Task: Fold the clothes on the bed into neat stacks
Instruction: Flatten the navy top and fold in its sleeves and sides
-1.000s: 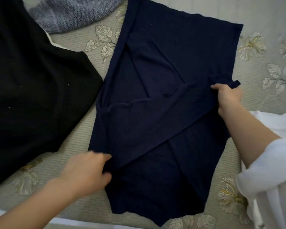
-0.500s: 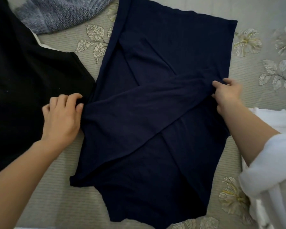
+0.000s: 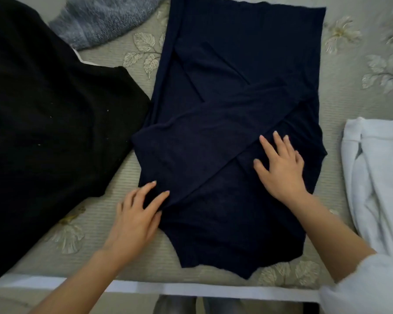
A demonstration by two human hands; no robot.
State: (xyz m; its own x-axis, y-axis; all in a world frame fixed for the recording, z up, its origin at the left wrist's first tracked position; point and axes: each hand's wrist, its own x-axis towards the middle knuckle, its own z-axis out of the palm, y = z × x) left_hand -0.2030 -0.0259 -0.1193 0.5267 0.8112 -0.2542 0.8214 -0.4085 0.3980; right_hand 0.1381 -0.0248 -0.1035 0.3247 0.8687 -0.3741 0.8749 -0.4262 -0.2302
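Note:
A navy blue garment [image 3: 236,75] lies spread down the middle of the bed, with one sleeve folded across its body from right to left. My left hand [image 3: 137,214] rests at the garment's left edge, fingers spread on the lower corner of the folded sleeve. My right hand [image 3: 281,168] lies flat on the cloth right of centre, fingers straight and spread, pressing the fold down.
A large black garment [image 3: 43,132] covers the bed's left side. A grey-blue knit piece [image 3: 104,17] lies at the top left. White clothes [image 3: 379,177] are heaped at the right. The bedspread [image 3: 354,87] has a leaf print; the bed's near edge [image 3: 168,288] runs below.
The sleeve now lies folded flat across the garment. My left hand moved down and right to the sleeve's lower corner. My right hand let go of the right edge and flattened on the cloth.

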